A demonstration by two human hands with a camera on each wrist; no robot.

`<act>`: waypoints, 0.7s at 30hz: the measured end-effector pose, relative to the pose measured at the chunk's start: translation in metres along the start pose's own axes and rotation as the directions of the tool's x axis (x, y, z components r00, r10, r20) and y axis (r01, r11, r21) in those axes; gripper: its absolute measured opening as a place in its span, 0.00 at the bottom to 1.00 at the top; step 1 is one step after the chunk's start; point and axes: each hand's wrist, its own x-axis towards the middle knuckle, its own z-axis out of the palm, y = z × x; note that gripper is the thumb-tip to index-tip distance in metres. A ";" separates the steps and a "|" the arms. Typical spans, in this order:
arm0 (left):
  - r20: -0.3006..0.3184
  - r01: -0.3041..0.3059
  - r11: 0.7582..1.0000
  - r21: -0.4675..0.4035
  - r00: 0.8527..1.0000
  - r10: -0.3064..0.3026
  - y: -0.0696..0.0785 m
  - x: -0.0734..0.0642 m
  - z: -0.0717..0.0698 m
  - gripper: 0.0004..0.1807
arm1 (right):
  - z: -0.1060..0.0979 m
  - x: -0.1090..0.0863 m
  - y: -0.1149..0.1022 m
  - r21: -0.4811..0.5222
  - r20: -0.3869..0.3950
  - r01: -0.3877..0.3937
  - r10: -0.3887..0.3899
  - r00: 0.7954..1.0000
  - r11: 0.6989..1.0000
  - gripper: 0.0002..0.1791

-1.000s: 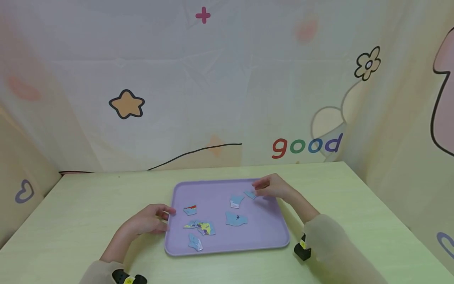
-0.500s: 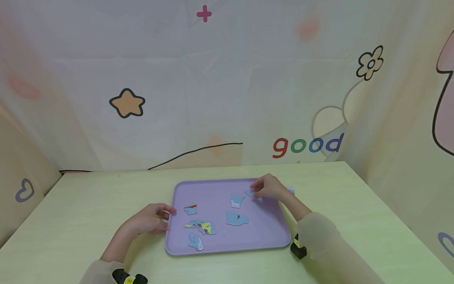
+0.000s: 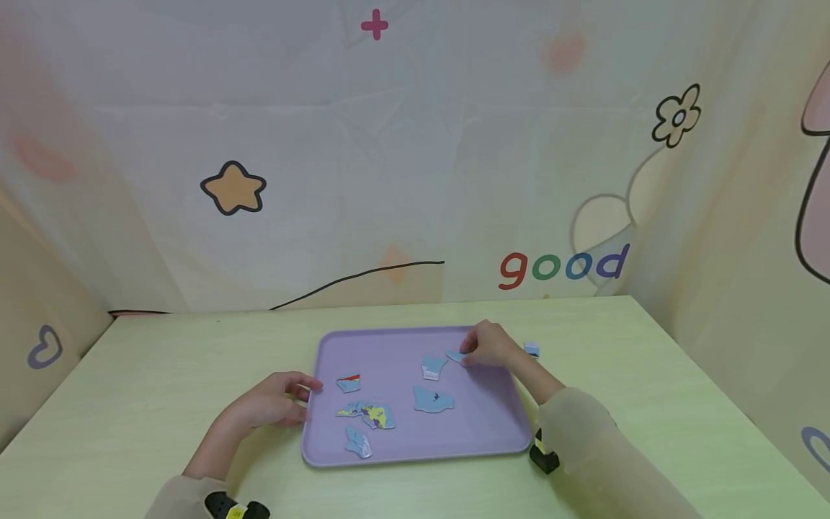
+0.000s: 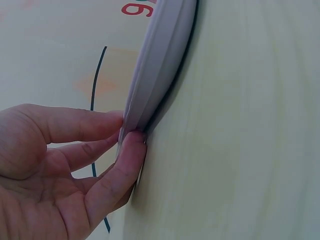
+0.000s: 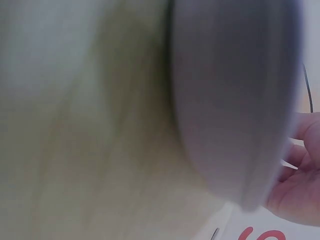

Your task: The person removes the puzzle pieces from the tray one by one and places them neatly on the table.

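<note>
A lilac tray [image 3: 467, 432] lies on the table with several light blue puzzle pieces on it. My left hand [image 3: 279, 400] holds the tray's left rim between thumb and fingers, as the left wrist view shows up close. At the tray's upper right my right hand [image 3: 489, 344] pinches the right end of a small blue puzzle piece [image 3: 454, 356]; the fingers partly cover it. Beside it lies a blue-and-white piece [image 3: 433, 366], and below, a wider blue piece [image 3: 433, 399]. In the right wrist view the tray's side hides the fingertips.
Toward the tray's left are a red-topped piece [image 3: 349, 383], a joined yellow-and-blue section [image 3: 372, 414] and a pale blue piece [image 3: 357, 442]. A small blue-and-white object [image 3: 532, 349] sits on the table beyond the right wrist. A printed curtain [image 3: 324, 180] stands behind.
My right hand has shifted slightly left, its fingers closing at the small piece's end. The blue-and-white object beyond the right wrist has come into sight. My left hand stays at the rim.
</note>
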 end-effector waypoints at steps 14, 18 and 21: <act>-0.007 0.002 1.000 0.004 1.000 -0.002 0.001 -0.001 0.001 0.24 | 0.003 -0.001 -0.001 0.016 0.000 0.108 -0.108 0.994 0.994 0.06; -0.004 -0.001 1.000 0.005 1.000 0.001 0.000 -0.001 0.001 0.24 | 0.003 -0.001 0.000 0.106 0.017 0.040 -0.042 0.999 0.994 0.06; -0.002 -0.001 1.000 0.004 1.000 0.001 0.000 -0.001 0.001 0.23 | 0.003 -0.002 0.002 0.188 0.029 -0.021 0.016 0.999 0.982 0.07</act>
